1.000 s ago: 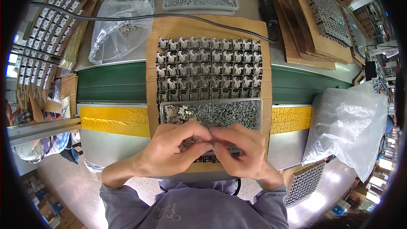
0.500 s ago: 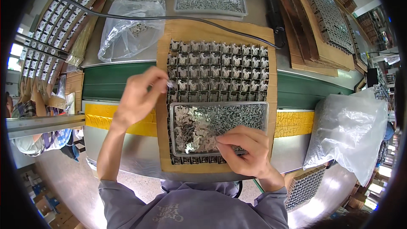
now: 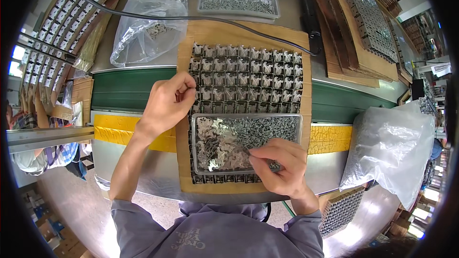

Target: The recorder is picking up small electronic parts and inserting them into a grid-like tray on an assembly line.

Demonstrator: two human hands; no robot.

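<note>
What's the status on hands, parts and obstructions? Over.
Left hand at left edge of metal-part grid, grip unclear. Right hand over clear parts tray, grip unclear. Tray covers some near rows; black cable clear of both hands.

Bright light | glare on floor [image 3: 351,235], plastic bag [image 3: 382,138] | edges fisheye-bent | corners black

the person's 2 hands [image 3: 168,102] [image 3: 284,167], 2 clear trays [image 3: 238,15] [image 3: 224,173], 1 long black cable [image 3: 191,18].

Black-and-silver brackets [image 3: 243,80] make a repeating grid on tan cardboard [image 3: 210,33]. The conveyor belt [image 3: 129,91] is dark green, the crackle-patterned tape [image 3: 330,140] yellow, the cable [image 3: 201,18] black, the shirt [image 3: 229,234] greyish purple.
</note>
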